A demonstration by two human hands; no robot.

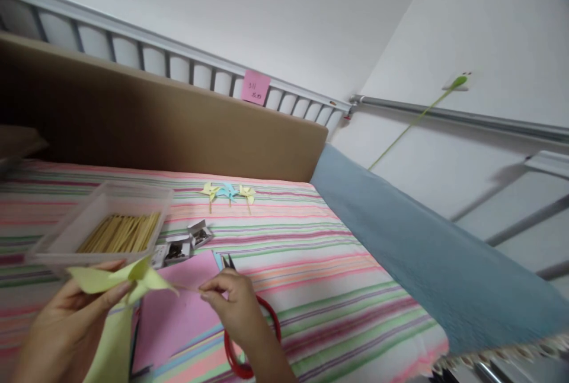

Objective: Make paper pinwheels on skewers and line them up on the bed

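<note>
My left hand (pixel 66 324) pinches a folded yellow paper pinwheel (pixel 120 279) at the lower left. My right hand (pixel 233 306) holds the thin wooden stick (pixel 186 289) that runs out from the pinwheel's middle. Both hands hover just above pink paper sheets (pixel 178 312) lying on the striped cloth. Red-handled scissors (pixel 235 347) lie under my right wrist, their blades pointing away from me. A clear plastic tray (pixel 66 235) with several wooden sticks sits just beyond my left hand.
Three finished pinwheels (pixel 229 193), two yellow and one blue, lie in a row farther back. Small metal-looking boxes (pixel 182 243) sit beside the tray. A brown cardboard panel (pixel 178 128) stands behind the striped cloth (pixel 333 288); a blue-grey blanket (pixel 422 258) lies at right.
</note>
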